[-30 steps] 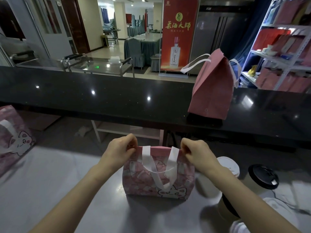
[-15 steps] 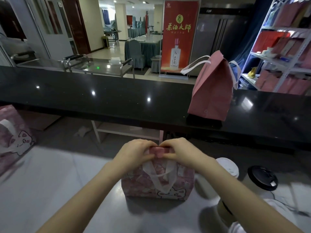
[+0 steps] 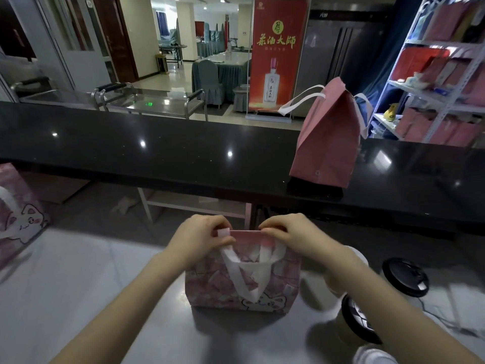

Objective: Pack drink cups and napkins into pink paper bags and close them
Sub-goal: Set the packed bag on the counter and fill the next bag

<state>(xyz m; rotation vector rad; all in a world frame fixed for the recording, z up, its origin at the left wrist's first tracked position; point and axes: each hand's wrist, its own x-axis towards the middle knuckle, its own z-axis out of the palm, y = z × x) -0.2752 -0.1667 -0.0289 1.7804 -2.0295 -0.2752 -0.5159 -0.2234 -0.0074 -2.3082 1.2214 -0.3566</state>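
Head view: the left hand and right hand both pinch the folded top edge of the pink cat-print bag, fingers curled on it, the bag standing upright on the pale table. Lidded drink cups stand just right of it, and a plain pink bag sits on the black counter.

Left pink bag, partly off-frame

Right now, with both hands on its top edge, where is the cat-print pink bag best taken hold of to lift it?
Probably by the white handle loops, coming from the near side: they hang slack down the front of the cat-print bag, centred, below the top edge that the left hand and right hand pinch.
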